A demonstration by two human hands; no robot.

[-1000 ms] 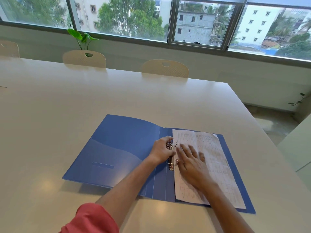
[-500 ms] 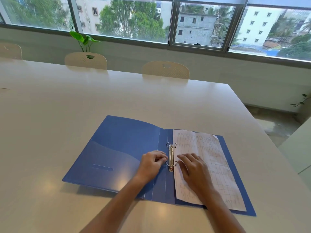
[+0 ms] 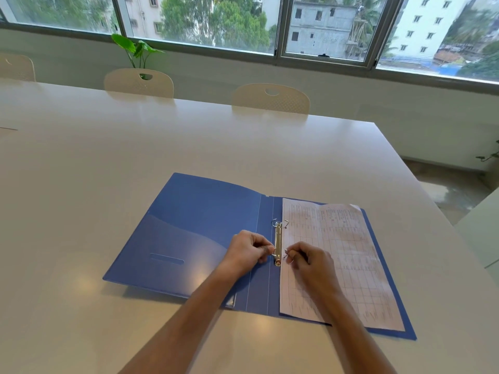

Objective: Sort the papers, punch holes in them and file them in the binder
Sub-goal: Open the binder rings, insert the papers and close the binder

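Note:
An open blue binder lies flat on the white table. A stack of ruled, handwritten papers rests on its right half. The metal ring mechanism runs down the spine; its far ring stands open. My left hand pinches the left half of the near ring, fingers curled. My right hand pinches the right half of that ring, resting on the papers' left edge. The near ring is mostly hidden by my fingertips.
The white table stretches wide to the left and far side. Two cream chairs stand at the far edge, with a green plant behind the left one. Table's right edge drops to the floor near the binder.
My left hand slid from the far ring down to the near ring. My right hand went from lying flat on the papers to curling and pinching the near ring.

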